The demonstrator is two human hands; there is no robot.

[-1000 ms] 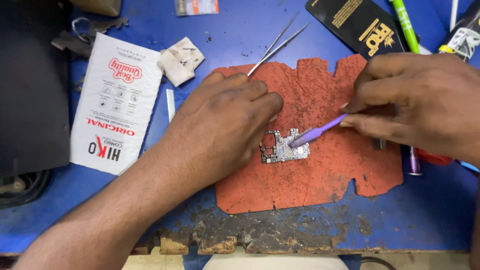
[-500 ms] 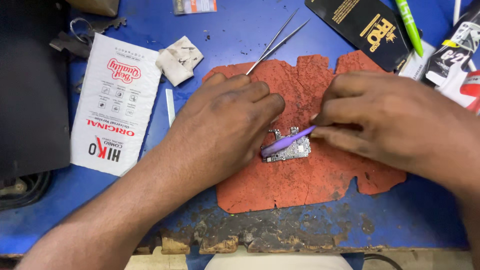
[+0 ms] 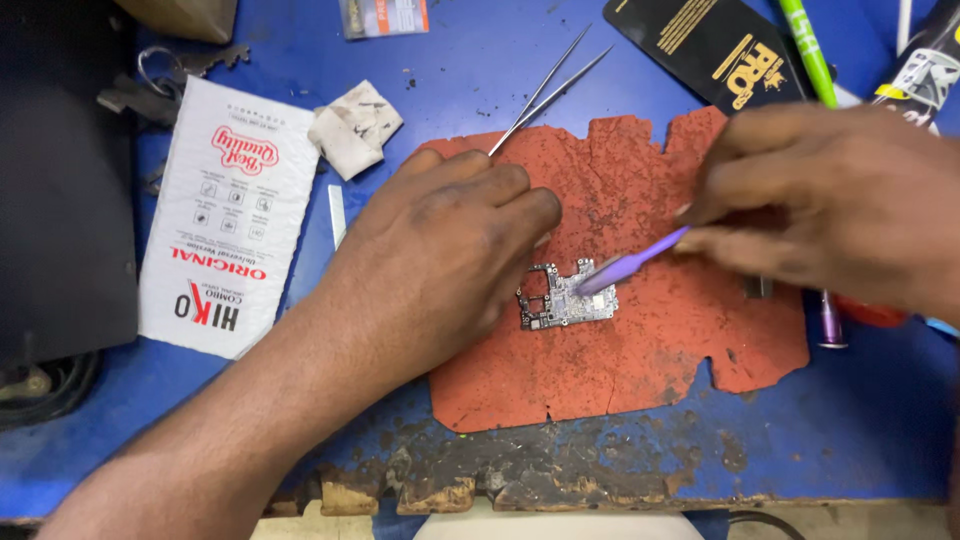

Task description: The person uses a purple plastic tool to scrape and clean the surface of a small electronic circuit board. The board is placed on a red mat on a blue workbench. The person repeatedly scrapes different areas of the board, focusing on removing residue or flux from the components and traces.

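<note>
Head view, looking down on a blue workbench (image 3: 480,90) with a worn, chipped front edge: a small bare circuit board (image 3: 562,298) lies near the middle of a cracked red work mat (image 3: 640,370). The left hand (image 3: 440,260) rests knuckles up on the mat, fingertips pressed at the board's left edge to steady it, grasping nothing. The right hand (image 3: 830,200) pinches a purple brush-like tool (image 3: 625,266), whose tip sits on the board's upper right area. Judged from this, work on the board's surface is under way; no finished or removed part shows, so how much is left cannot be told. Around the mat: metal tweezers (image 3: 550,85) at its upper edge, a crumpled white wipe (image 3: 352,126), a white printed pouch (image 3: 215,215), a black packet (image 3: 715,45), a green pen (image 3: 808,50). Nothing lies between tool and board
</note>
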